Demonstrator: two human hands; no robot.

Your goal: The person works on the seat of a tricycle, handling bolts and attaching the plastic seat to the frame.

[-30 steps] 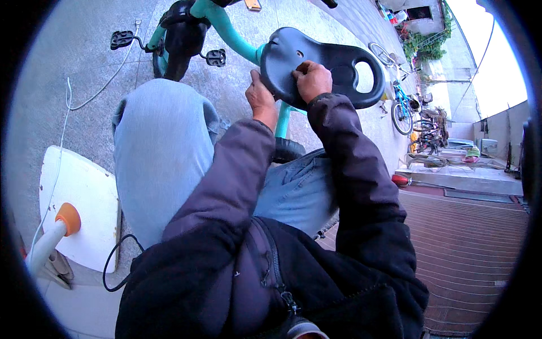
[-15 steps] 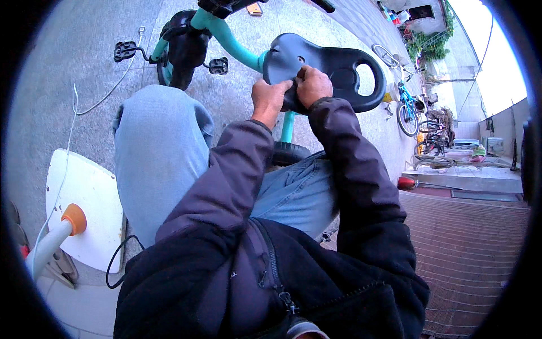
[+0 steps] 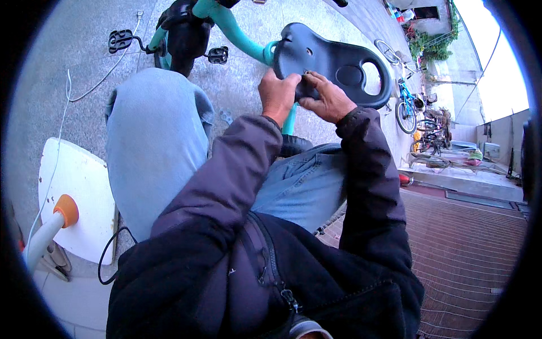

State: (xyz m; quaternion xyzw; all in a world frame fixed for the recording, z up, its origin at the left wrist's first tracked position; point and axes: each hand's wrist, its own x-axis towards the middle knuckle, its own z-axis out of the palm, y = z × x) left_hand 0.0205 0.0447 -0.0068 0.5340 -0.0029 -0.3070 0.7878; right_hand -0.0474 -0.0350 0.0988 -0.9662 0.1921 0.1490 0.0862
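A black moulded seat (image 3: 350, 73) with an oval opening at its right end sits on the turquoise frame (image 3: 228, 37) of a small pedal trike. My left hand (image 3: 278, 95) is closed on the seat's near left edge, its thumb lying on top. My right hand (image 3: 330, 100) rests against the near edge with fingers stretched and thumb apart. Its fingertips touch the seat beside a small, indistinct spot. One round hole shows in the seat just beyond them. Under the seat, a turquoise post runs down toward a black wheel (image 3: 294, 146), partly hidden by my leg.
Black pedals (image 3: 119, 41) stick out at the trike's front. A white board (image 3: 79, 198) with an orange collar and grey pole stands at left, near a white cable (image 3: 93, 100). Bicycles (image 3: 405, 110) stand far right; a striped brown mat (image 3: 451, 254) lies at lower right.
My right hand has loosened from a pinch on the seat and moved right and lower, fingers now straighter. My left hand stays at the edge. The view has shifted slightly.
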